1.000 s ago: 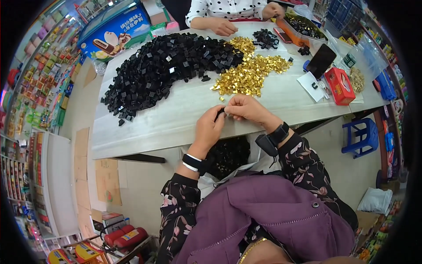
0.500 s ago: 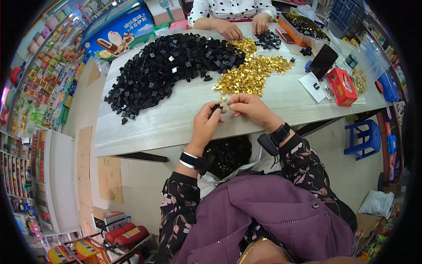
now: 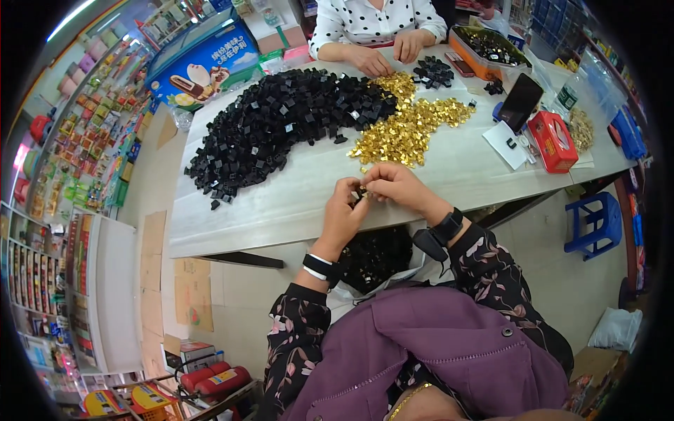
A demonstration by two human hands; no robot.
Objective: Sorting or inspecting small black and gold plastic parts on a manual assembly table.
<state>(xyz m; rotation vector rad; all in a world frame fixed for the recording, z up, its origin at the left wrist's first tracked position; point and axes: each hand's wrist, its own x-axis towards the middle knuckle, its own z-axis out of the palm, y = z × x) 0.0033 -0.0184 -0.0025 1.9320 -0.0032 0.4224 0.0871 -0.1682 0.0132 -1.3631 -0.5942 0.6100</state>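
Note:
Above the near edge of the table, my left hand (image 3: 342,219) is closed on a small black plastic piece (image 3: 359,194), mostly covered by the fingers. My right hand (image 3: 404,189) meets it there, thumb and forefinger pinched against that piece; a tiny gold glint shows between the fingertips, its shape too small to make out. Just beyond my hands lies a heap of small gold metal pieces (image 3: 397,140). To its left spreads a large pile of square black plastic pieces (image 3: 246,140). Below the table edge, a white bag (image 3: 419,263) holds more black pieces (image 3: 375,259).
Across the table (image 3: 281,210), a person's hands (image 3: 375,62) work at the gold heap beside a small black cluster (image 3: 433,72). At right stand an orange tub (image 3: 467,57), a dark phone (image 3: 518,102) and a red box (image 3: 552,142). A blue stool (image 3: 593,224) is on the floor.
My right hand has closed the small gap to my left, and their fingertips now meet at the black piece. The whole view has shifted slightly.

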